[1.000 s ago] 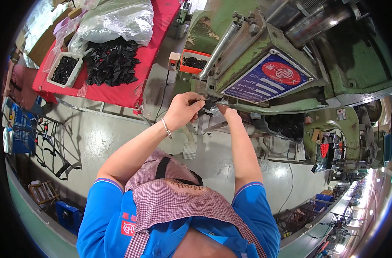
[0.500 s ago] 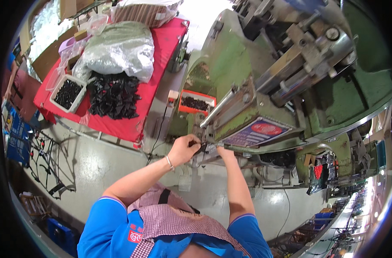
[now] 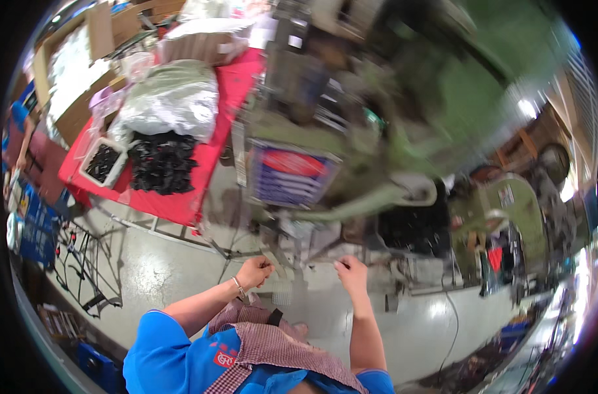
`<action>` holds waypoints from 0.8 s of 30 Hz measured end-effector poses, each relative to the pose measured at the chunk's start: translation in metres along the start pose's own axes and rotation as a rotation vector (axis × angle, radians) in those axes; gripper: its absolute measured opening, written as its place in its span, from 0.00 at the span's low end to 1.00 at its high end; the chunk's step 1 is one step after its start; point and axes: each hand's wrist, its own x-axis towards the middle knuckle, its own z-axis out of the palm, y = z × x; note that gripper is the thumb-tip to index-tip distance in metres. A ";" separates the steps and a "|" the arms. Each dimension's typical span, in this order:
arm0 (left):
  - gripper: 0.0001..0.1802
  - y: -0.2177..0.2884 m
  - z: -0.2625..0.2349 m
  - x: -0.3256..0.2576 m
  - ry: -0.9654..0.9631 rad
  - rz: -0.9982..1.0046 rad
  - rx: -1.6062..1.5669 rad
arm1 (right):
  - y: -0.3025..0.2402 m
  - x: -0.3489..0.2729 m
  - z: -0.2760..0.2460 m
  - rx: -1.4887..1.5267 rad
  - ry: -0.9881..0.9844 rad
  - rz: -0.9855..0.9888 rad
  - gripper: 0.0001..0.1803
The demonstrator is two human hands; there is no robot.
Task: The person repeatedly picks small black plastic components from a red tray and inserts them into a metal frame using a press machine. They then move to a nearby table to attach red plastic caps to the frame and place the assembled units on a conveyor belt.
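My left hand [image 3: 254, 272] is closed in a pinch in front of the green machine [image 3: 456, 144]; a small dark bit shows at its fingertips, too small to name. To its right, my right hand [image 3: 353, 273] is also pinched, with a tiny dark thing at the fingertips that I cannot make out. The hands are apart and touch neither each other nor the machine. Above them, a blue and red sign plate [image 3: 292, 174] is fixed to the machine, whose upper part is blurred by motion.
At the left a red-covered table [image 3: 174, 203] bears a heap of black pieces [image 3: 162, 161], a white tub [image 3: 119, 167] of small black parts and a silvery sack [image 3: 180, 98]. A metal rack [image 3: 85, 269] stands on the floor. Another green machine [image 3: 509, 200] stands right.
Both hands have come away from the machine, down and apart. The head view has shifted, so the machine looks blurred and the orange tray of dark parts no longer shows.
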 end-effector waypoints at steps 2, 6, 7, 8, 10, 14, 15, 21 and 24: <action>0.08 -0.006 0.043 0.000 -0.074 -0.030 0.101 | 0.008 -0.023 -0.022 -0.005 -0.015 -0.020 0.08; 0.09 -0.001 0.140 0.003 -0.184 0.002 0.192 | 0.063 -0.081 -0.069 0.122 -0.021 0.024 0.08; 0.08 -0.002 0.164 0.005 -0.219 0.006 0.199 | 0.078 -0.097 -0.079 0.188 -0.040 0.088 0.09; 0.08 -0.002 0.190 0.011 -0.249 0.020 0.189 | 0.092 -0.107 -0.093 0.243 -0.064 0.138 0.09; 0.08 0.010 0.235 0.022 -0.340 0.105 0.312 | 0.121 -0.133 -0.116 0.434 -0.040 0.348 0.07; 0.07 0.043 0.304 0.051 -0.406 0.257 0.391 | 0.153 -0.175 -0.159 0.621 0.030 0.537 0.05; 0.07 0.056 0.320 0.062 -0.401 0.289 0.403 | 0.162 -0.182 -0.168 0.631 0.052 0.549 0.05; 0.05 0.127 0.411 0.159 -0.357 0.550 0.498 | 0.201 -0.206 -0.217 0.549 0.236 0.612 0.05; 0.09 0.136 0.462 0.229 -0.246 0.989 0.768 | 0.220 -0.210 -0.253 0.567 0.314 0.638 0.05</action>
